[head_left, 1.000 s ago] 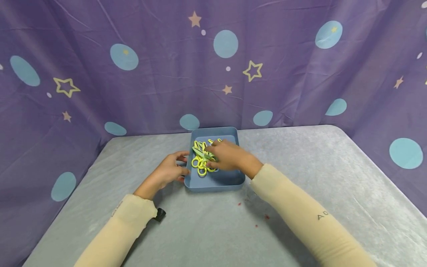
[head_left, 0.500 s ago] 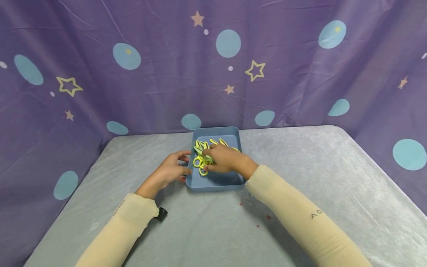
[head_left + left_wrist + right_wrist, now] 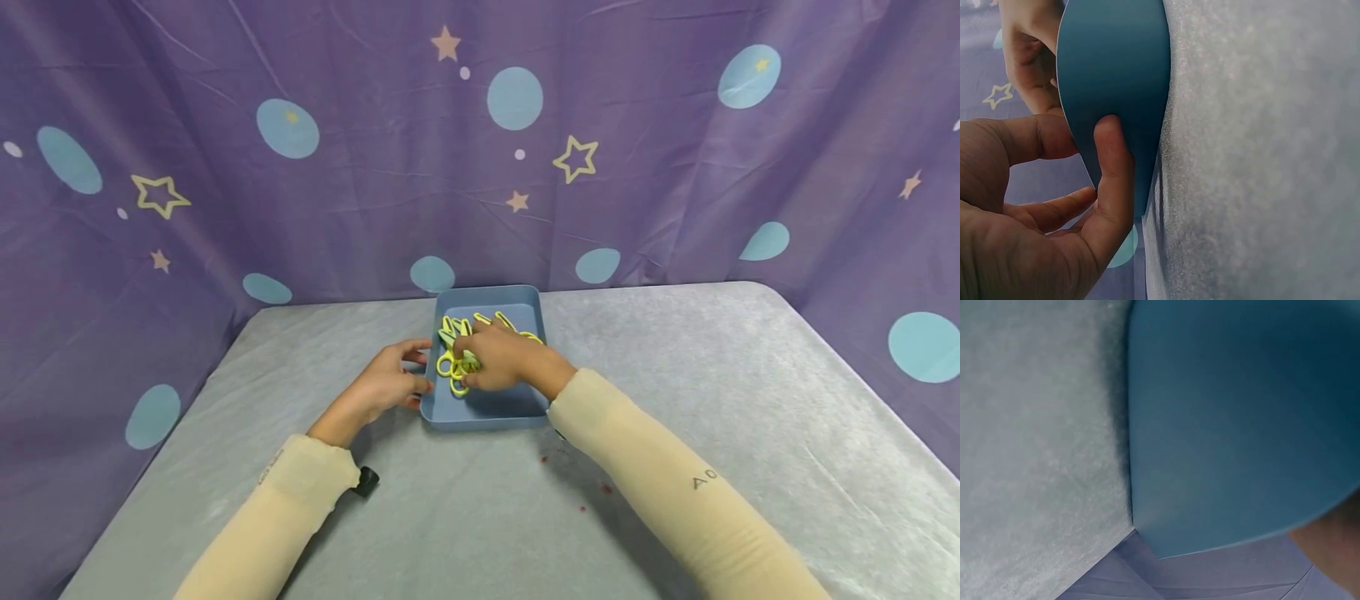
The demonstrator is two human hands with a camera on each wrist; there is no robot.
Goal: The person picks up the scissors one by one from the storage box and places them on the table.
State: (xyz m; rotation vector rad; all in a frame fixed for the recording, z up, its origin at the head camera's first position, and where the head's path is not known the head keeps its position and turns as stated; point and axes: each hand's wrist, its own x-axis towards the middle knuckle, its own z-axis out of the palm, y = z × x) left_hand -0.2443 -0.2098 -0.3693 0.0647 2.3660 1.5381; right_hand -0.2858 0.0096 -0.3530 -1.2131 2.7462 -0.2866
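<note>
Several pairs of yellow-green scissors [image 3: 446,365] lie in a heap inside a blue-grey tray [image 3: 487,423]. My right hand [image 3: 495,357] reaches down into the tray, its thumb and fingers closing around part of a pair of scissors; the palm side is hidden from above. My left hand [image 3: 386,383] is at the tray's left side. In the left wrist view, one finger of that hand lies against the outer wall of the tray [image 3: 1116,69], while other fingertips touch the rim. The right wrist view shows mostly the tray's outer wall [image 3: 1229,437].
The tray stands near the back of a table covered with grey cloth [image 3: 465,517]. A purple curtain [image 3: 375,167] with stars and blue ovals hangs behind it and at both sides. Small red specks [image 3: 606,488] mark the cloth in front of the tray.
My right hand has shifted slightly within the tray and its fingers have drawn in around the scissors, uncovering more blades behind it. The left hand stays at the tray's side.
</note>
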